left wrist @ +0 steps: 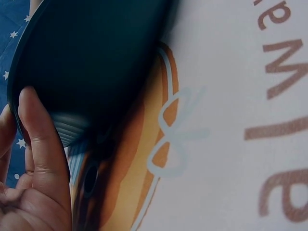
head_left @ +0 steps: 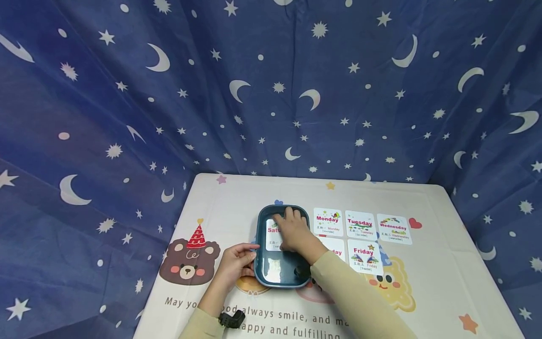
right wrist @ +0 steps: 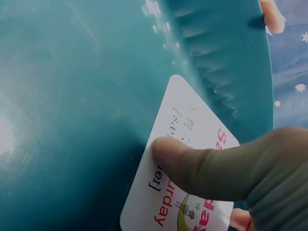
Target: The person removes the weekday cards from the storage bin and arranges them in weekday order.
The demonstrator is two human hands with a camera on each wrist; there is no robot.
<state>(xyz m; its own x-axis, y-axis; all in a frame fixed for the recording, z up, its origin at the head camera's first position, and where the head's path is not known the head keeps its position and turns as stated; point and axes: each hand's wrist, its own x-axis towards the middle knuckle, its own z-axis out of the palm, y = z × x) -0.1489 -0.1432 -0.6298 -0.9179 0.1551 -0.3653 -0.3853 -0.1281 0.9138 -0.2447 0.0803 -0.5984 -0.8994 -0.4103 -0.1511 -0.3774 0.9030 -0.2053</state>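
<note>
A dark teal tray [head_left: 264,275] with rounded corners stands on the table. My left hand [head_left: 235,263] pinches its left rim; the left wrist view shows the thumb [left wrist: 36,120] against the tray's outer wall. Inside the tray, toward its far end, is a white "Saturday" card [head_left: 272,241]. My right hand [head_left: 296,231] reaches over and grips this card, covering its right part. In the right wrist view the thumb [right wrist: 192,166] lies across the card's printed face [right wrist: 180,94], with a fingertip showing at its far edge.
Right of the tray lie cards reading Monday [head_left: 328,222], Tuesday [head_left: 360,225], Wednesday [head_left: 394,229] and Friday [head_left: 365,256]. Another card [head_left: 336,246] beside Friday is partly hidden by the right arm. The printed tablecloth [head_left: 440,263] meets a starry blue curtain [head_left: 271,117] behind.
</note>
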